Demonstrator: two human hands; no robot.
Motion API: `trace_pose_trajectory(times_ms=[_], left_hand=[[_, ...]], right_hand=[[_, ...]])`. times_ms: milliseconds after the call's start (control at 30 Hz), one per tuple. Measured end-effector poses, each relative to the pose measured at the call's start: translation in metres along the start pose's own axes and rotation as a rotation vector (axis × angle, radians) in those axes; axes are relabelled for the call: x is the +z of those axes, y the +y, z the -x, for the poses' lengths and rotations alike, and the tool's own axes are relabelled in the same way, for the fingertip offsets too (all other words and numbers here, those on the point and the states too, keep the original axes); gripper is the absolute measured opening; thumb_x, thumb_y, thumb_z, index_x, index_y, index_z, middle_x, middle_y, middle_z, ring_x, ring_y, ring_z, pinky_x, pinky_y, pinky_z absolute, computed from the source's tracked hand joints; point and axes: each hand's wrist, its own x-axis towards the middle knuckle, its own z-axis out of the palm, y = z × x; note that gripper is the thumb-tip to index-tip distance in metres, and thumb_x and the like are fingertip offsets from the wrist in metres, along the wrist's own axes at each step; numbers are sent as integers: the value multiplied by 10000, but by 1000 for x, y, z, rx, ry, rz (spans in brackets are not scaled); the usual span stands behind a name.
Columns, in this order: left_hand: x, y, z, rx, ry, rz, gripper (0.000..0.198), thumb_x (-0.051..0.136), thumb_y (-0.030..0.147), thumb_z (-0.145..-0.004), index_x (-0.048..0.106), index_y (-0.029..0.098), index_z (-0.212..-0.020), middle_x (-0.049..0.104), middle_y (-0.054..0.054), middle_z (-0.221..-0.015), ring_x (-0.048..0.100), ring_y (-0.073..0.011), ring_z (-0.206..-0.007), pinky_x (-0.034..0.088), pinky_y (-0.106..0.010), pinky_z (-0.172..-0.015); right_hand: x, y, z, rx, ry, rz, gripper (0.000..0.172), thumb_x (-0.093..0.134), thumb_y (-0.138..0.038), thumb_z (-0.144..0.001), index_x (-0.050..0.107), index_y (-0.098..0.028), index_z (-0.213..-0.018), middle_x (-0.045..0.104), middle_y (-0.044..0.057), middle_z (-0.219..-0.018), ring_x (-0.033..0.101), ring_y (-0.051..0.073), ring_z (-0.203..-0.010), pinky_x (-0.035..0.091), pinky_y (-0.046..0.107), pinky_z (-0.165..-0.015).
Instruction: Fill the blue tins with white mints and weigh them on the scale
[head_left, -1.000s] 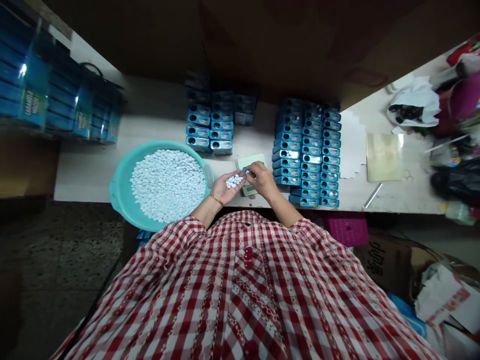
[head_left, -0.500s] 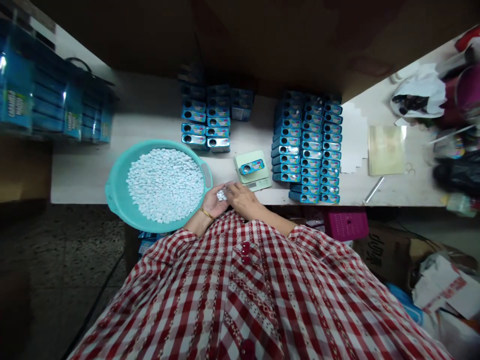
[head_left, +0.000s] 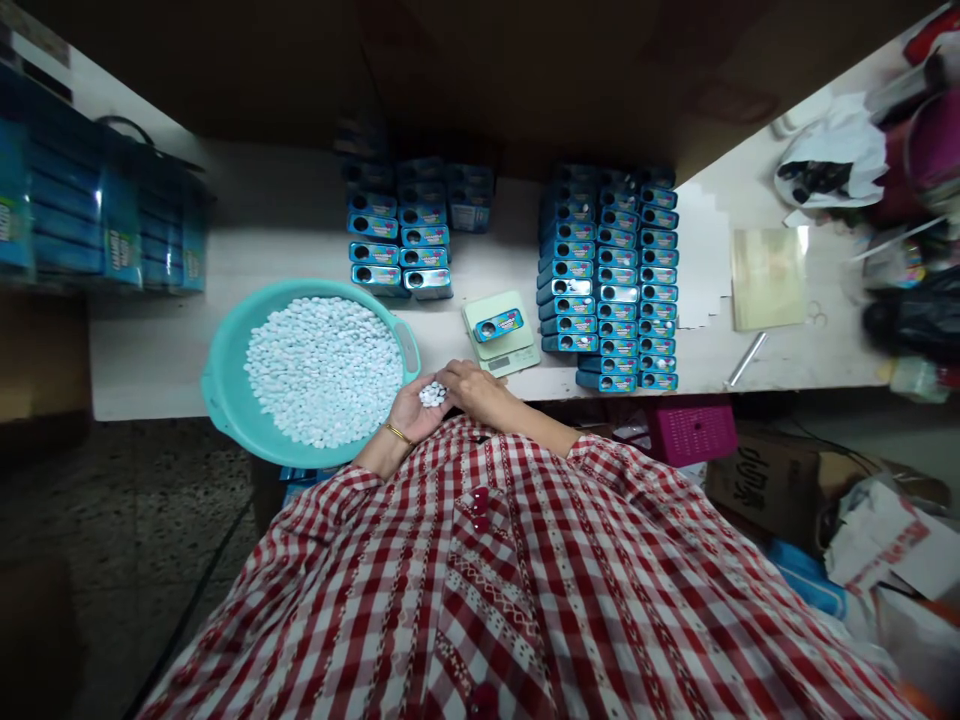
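Surface point(head_left: 150, 360), long and white, running from side to side under all the work. Shirt point(head_left: 480, 600) with red and white checks, close to the front edge. Big shiny blue packs point(head_left: 67, 210) at the far left, a bit blurry. Round blue-green bowl point(head_left: 217, 380) on the left, sticking out past the front edge, with lots of white pieces inside. Long rows of blue tins point(head_left: 619, 290) to the right, three of them, packed tight, side by side. Smaller bunch of blue tins point(head_left: 401, 250) behind the bowl and a little to its right. Pale green scale point(head_left: 501, 350) in the middle, between both sets of tins. Left hand point(head_left: 412, 412) just right of the bowl, palm up and curved like a cup, holding a little heap of white pieces point(head_left: 433, 394). Right hand point(head_left: 474, 387) in front of the scale, fingers bent by the left palm, close to the heap; hard to tell if pinching a piece. Single tin point(head_left: 498, 325) on top of the scale, lying a bit crooked, apart from both hands. Thin gold bangle point(head_left: 397, 433) around the left wrist.
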Motion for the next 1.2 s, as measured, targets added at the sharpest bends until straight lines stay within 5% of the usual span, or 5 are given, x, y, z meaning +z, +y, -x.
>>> trace_pose_trajectory(times_ms=[233, 467, 667, 867, 1200], left_hand=[[33, 4, -2, 70, -70, 5, 277, 411, 66, -837, 640, 79, -991, 678, -56, -699, 642, -133, -658, 535, -246, -672], [72, 3, -9, 131, -125, -30, 195, 477, 51, -807, 661, 47, -872, 664, -67, -673, 618, -112, -615, 503, -207, -600], [72, 3, -12, 104, -150, -31, 210, 448, 71, -835, 655, 75, -801, 652, -46, -644, 607, -103, -583, 506, -209, -580], [66, 6, -19, 97, -120, -37, 241, 421, 87, -864, 630, 78, -745, 679, -92, -694, 660, -142, -658, 547, -245, -657], [56, 12, -14, 101, -59, 11, 249, 463, 87, -831, 631, 80, -1016, 705, -125, -848, 689, -190, -826, 551, -279, -724]], right_hand=[[-7, 29, -9, 42, 137, -119, 237, 538, -145, -858, 608, -142, -1084, 597, 99, -1031, 520, 196, -961, 427, 304, -852], [-23, 58, -9, 49, 291, -60, 193, 501, -185, -890, 663, -160, -990, 622, 93, -1000, 543, 193, -925, 427, 345, -886], [-22, 53, -6, 38, 249, 69, 221, 481, -153, -889, 638, -138, -1044, 604, 126, -1043, 511, 222, -940, 446, 350, -823], [-29, 75, -3, 60, 435, -132, 164, 507, -186, -873, 659, -171, -933, 620, 64, -900, 543, 174, -858, 450, 306, -817], [-29, 96, -6, 152, 438, -179, 201, 516, -193, -871, 661, -177, -1009, 656, 78, -962, 590, 187, -924, 470, 314, -854]])
